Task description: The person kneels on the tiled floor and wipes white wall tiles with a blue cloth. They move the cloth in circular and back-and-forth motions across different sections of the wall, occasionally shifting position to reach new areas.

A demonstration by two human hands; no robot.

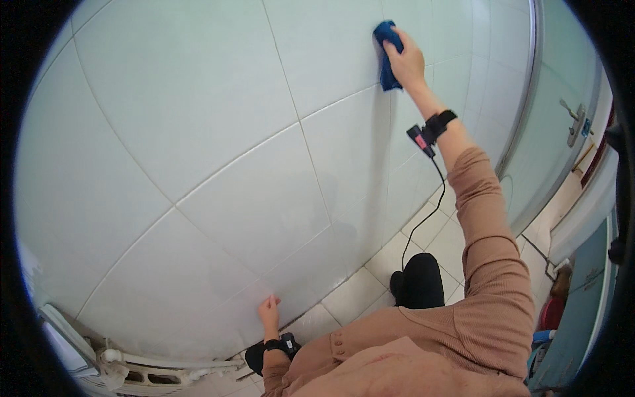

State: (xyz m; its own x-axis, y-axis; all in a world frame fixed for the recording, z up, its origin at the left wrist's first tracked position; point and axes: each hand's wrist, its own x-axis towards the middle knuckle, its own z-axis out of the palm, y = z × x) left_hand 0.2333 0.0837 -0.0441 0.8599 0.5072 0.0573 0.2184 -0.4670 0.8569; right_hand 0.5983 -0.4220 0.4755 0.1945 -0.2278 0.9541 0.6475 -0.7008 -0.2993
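Note:
High on the white tiled wall (238,99), my right hand (408,59) presses a folded dark blue cloth (392,74) against the tiles. The thumb and fingers grip the cloth, and my right arm is stretched far out. My left hand (269,312) hangs low near the foot of the wall, its fingers loosely curled with nothing visible in them. Whether it touches the tiles I cannot tell. A black strap with a small device (429,133) sits on my right wrist, and a cable (439,203) runs down from it. Another strapped device (285,343) is on my left wrist.
A frosted glass door (550,119) with a metal handle (573,116) stands at the right. Pale floor tiles (347,297) meet the wall below. White pipes (173,360) run along the bottom left. A blue-green cabinet (580,312) and a red item (551,313) are at lower right.

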